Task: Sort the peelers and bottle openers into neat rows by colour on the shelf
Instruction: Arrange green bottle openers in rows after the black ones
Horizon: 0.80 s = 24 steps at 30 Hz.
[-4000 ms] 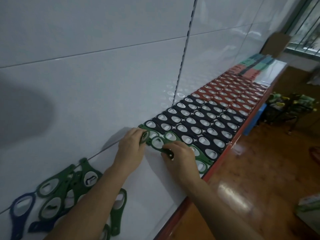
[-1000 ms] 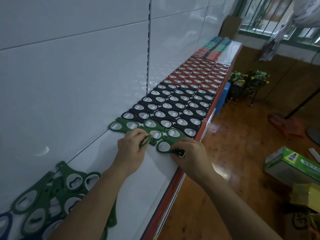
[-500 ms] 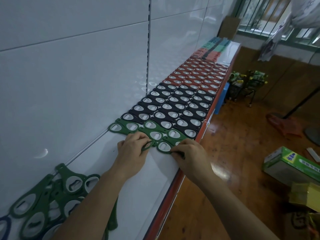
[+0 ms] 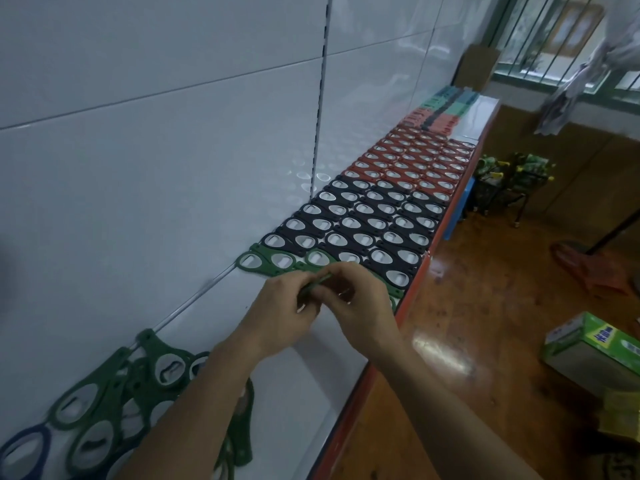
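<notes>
Flat bottle openers lie in neat rows along the white shelf [image 4: 304, 382]: red ones [image 4: 412, 161] farther off, black ones [image 4: 363, 220] nearer, and one started row of green openers [image 4: 266, 261] closest. My left hand [image 4: 280, 317] and my right hand [image 4: 356, 299] meet just above the near end of the green row. Together they pinch a thin green opener [image 4: 317, 284], seen edge-on between the fingers. A loose heap of green openers [image 4: 114, 386] with a blue one [image 4: 24, 452] lies at the near left, partly under my left forearm.
Teal and red flat items [image 4: 440, 105] are stacked at the shelf's far end. The shelf has a red front edge [image 4: 408, 292] and a white back panel. On the wooden floor to the right are a green box [image 4: 595, 348], a blue stool [image 4: 459, 209] and a rack of goods [image 4: 509, 171].
Both hands rose off the shelf and came together. The green opener that lay flat under my fingers is now lifted and held between both hands.
</notes>
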Motion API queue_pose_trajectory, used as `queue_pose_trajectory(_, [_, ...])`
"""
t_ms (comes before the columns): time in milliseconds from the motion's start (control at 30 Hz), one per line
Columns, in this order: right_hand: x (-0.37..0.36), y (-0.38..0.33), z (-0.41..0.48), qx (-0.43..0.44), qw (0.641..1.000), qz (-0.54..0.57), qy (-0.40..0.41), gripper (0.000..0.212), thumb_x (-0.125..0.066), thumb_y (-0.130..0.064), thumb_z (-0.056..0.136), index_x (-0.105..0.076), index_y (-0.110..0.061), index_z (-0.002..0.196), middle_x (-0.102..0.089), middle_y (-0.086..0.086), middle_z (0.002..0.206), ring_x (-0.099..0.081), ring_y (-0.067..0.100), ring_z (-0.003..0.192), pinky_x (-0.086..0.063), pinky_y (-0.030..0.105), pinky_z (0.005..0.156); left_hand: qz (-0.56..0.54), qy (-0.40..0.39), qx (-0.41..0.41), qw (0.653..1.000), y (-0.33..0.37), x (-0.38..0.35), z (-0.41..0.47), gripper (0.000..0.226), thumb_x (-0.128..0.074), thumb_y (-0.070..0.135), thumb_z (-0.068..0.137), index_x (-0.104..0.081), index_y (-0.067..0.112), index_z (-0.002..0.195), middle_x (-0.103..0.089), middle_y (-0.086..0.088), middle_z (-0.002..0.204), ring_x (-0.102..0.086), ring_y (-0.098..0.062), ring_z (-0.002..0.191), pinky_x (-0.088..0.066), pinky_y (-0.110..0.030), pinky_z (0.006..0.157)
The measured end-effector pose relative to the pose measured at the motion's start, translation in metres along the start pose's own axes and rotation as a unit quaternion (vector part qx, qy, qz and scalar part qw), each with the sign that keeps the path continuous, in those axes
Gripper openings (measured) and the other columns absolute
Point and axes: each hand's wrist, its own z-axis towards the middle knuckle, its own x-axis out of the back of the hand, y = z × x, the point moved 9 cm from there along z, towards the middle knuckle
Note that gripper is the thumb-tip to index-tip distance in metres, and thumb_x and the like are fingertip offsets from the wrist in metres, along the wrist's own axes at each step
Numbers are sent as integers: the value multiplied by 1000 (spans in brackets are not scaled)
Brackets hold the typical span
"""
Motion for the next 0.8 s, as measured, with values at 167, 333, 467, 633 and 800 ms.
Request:
queue_pose_trajectory(167, [-2,7,12,-23,999,-14,34,11,-76,-13,90,-76,-22,96,-66,-10,86,-63,8,74,-46,15,63,9,33,36,999,-13,50,1,26,-63,7,96,-75,25,111,-71,25,87,-64,3,80,-46,-10,69])
queue_pose_trajectory(333, [-44,-26,21,108,993,-42,-13,13,-75,-10,88,-76,-16,100,-69,-6,89,-61,7,75,-49,18,66,110,53,57,991,-40,81,-7,27,-64,9,97,-77,23,117,-73,14,104,-64,3,90,-40,-6,78])
queue_pose_trajectory(467, [-83,-26,22,163,977,-127,-55,10,-72,-16,88,-80,-14,95,-68,2,86,-63,20,72,-53,36,64,248,50,68,965,-63,88,-23,38,-71,10,91,-70,18,128,-63,5,125,-57,-15,115,-44,-28,104])
queue_pose_trajectory(633, [-120,-20,12,171,958,-187,-135,32,-53,-30,89,-78,-12,86,-63,7,80,-62,27,71,-52,42,63,268,2,78,960,-72,74,-51,32,-53,16,99,-67,21,128,-54,9,124,-54,-13,109,-53,-38,92])
queue_pose_trajectory(800, [-89,-6,21,106,982,-150,-55,12,-65,-16,90,-76,-13,93,-67,4,87,-62,22,75,-54,42,67,324,-52,85,941,-74,59,-56,45,-41,31,104,-48,29,148,-39,4,148,-38,-17,134,-36,-42,115])
